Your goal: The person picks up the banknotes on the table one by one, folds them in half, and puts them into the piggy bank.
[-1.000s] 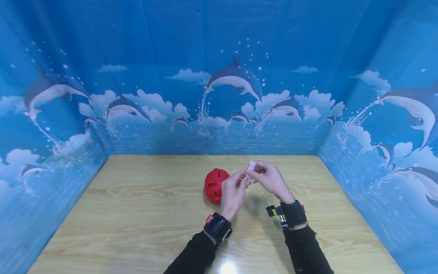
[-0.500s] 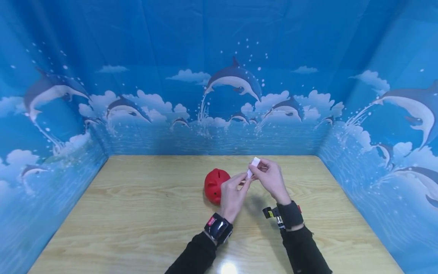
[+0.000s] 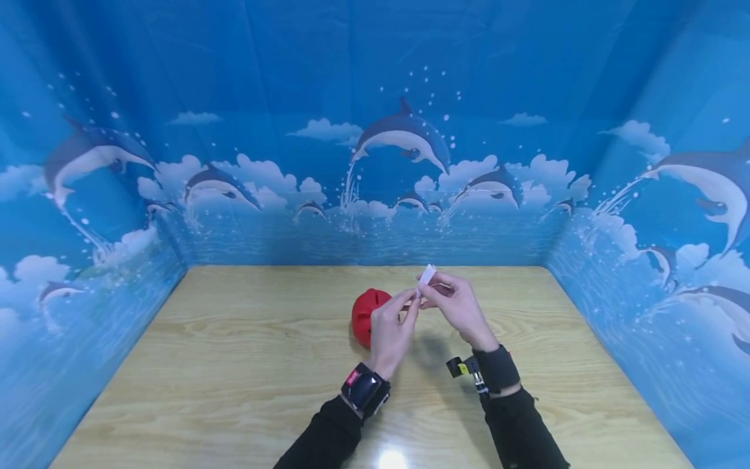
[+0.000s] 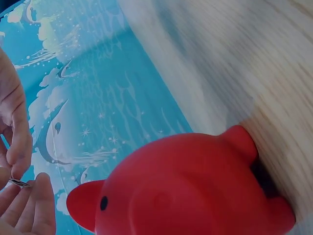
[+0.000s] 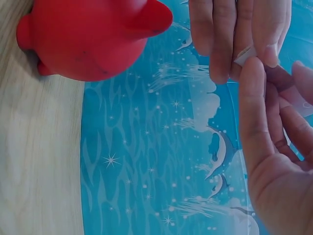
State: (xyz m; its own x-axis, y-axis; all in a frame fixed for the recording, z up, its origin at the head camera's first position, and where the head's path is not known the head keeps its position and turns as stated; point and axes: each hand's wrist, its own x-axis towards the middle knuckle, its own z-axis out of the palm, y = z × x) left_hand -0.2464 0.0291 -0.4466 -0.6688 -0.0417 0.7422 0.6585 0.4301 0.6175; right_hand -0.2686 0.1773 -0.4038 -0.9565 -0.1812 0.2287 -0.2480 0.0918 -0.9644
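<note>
In the head view, a small white folded piece of paper [image 3: 427, 275] is held up between both hands, above the table. My left hand [image 3: 391, 329] pinches its lower end, and my right hand [image 3: 459, 307] grips it higher up between thumb and fingers. Thin stacked layers show at the edge of the paper [image 4: 19, 182] in the left wrist view. A corner of the paper [image 5: 244, 55] pokes out between the fingertips in the right wrist view; the fingers cover much of it. Just behind my left hand stands a red piggy bank [image 3: 366, 312], partly hidden by that hand.
The piggy bank has a slot [image 3: 377, 297] in its top and stands on a light wood-grain table [image 3: 234, 352]. A blue dolphin-print curtain [image 3: 375, 234] encloses the back and both sides. Each wrist wears a black strap with a device.
Both hands have shifted slightly, the left one leftward over more of the piggy bank. The paper has turned in the fingers and now sits a little higher. The piggy bank stays in place.
</note>
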